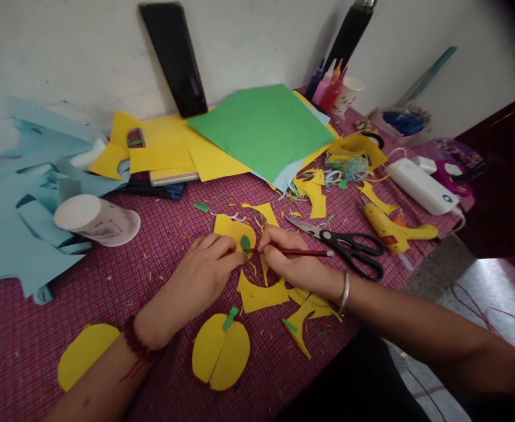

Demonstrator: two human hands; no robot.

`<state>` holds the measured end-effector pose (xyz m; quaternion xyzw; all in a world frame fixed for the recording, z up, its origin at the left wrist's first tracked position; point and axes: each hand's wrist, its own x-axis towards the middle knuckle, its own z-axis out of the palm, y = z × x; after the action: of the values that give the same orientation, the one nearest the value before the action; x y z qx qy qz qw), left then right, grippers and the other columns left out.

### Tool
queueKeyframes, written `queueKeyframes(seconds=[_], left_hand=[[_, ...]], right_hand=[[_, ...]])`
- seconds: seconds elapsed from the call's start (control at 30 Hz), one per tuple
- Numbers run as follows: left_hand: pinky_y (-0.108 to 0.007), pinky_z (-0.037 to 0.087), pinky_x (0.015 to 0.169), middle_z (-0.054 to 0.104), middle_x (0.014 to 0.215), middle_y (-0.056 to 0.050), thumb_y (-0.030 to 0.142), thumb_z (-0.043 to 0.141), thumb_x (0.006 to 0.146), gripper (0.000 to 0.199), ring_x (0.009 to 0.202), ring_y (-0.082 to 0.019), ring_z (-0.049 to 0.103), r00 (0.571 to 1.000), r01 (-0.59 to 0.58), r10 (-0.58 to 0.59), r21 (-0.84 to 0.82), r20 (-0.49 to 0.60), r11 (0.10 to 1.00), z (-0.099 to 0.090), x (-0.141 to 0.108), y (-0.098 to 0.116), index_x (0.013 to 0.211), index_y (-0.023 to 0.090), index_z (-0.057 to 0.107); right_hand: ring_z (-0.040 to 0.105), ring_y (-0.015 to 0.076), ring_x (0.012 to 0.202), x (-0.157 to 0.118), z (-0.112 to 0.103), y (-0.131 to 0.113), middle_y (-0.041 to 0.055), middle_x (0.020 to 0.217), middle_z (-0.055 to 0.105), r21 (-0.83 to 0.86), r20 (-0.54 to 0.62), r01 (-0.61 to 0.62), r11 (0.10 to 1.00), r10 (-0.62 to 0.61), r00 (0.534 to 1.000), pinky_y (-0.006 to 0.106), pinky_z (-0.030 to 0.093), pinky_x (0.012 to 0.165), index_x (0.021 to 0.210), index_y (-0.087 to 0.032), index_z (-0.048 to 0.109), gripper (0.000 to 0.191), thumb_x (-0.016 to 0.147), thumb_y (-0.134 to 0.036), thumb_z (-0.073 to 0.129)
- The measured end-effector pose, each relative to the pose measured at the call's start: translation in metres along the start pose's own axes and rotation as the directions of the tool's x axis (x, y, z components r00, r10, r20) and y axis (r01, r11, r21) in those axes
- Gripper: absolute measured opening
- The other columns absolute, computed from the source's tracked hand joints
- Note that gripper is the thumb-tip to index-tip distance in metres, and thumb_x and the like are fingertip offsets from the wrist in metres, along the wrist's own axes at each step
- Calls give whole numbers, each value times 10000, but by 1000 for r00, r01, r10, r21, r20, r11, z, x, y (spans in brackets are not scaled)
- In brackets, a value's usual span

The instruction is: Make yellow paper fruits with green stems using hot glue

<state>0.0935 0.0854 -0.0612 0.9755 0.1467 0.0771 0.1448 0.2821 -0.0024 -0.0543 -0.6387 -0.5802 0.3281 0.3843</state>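
My right hand [288, 252] grips a dark red pencil [304, 252], its tip at the lower edge of a small green paper leaf [245, 243]. With curled fingers, my left hand [211, 264] pins the leaf against a piece of yellow paper [229, 227]. Its exact finger contact is partly hidden. Below the hands lies a round yellow paper cutout [209, 351] with a crease down its middle and a green paper strip [230, 319] at its top. Another yellow cutout [85, 354] is partly covered by my left forearm.
Black-handled scissors [349, 243] and a yellow glue gun [393, 228] lie to the right. Yellow scraps [261, 296] surround my right hand. A paper cup [97, 220] and blue paper [15, 217] are at left. Green paper [266, 129] and a propped phone [173, 58] are behind.
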Motion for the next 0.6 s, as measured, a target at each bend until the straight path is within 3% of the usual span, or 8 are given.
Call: queueKeyframes(seconds=[0.1,0.2,0.27,0.33,0.43,0.5,0.6], left_hand=[[-420,438,818,590,1007,-74,89,418,886,304,962,-240,485,1000,7,-7,-21,10,1000,0,0,0,1064,210,634],[-419,438,867,611,1047,-61,71,444,854,327,1001,-220,513,998,59,-65,-209,-21,976,0,-2,-4,1056,230,646],[-396,449,898,633,1059,-48,52,443,828,341,1018,-191,546,990,113,-135,-332,-42,936,-2,-4,-9,1050,225,636],[-368,477,885,658,1026,-46,49,427,816,319,987,-169,585,976,180,-212,-367,-46,913,-5,-2,-13,1023,200,617],[-324,511,825,682,995,-49,96,441,825,263,916,-155,625,947,294,-320,-358,-12,886,-10,7,-12,1016,181,600],[-291,518,770,690,986,-47,135,466,837,247,861,-144,637,927,361,-374,-344,31,867,-11,17,-9,1038,178,603],[-268,509,657,680,844,-19,178,527,840,204,713,-130,620,894,445,-437,-293,96,846,-10,32,-4,1023,170,617]], right_hand=[[475,111,550,0,2,1,-50,616,506,15,6,-4,1000,4,1000,238,349,534,729,-217,501,121,792,-131,444],[450,105,523,-2,-5,0,-61,600,489,210,-53,19,978,-8,999,234,352,521,777,-218,491,112,839,-148,429],[451,105,540,-4,-18,-5,-59,617,485,289,-161,89,953,-43,986,232,364,527,814,-219,487,94,872,-170,432],[475,108,579,-8,-39,-10,-42,670,507,210,-219,162,964,-115,969,231,376,540,833,-217,502,72,877,-176,462],[544,129,672,-9,-78,-11,-1,777,586,-96,-73,307,947,-314,947,245,418,611,857,-212,547,75,873,-158,497],[579,163,771,-3,-102,-5,35,862,632,-305,95,437,846,-430,898,283,442,713,909,-206,577,93,896,-169,493],[585,220,910,17,-128,10,98,978,658,-508,331,560,655,-451,829,345,420,830,1019,-176,603,153,916,-191,491]])
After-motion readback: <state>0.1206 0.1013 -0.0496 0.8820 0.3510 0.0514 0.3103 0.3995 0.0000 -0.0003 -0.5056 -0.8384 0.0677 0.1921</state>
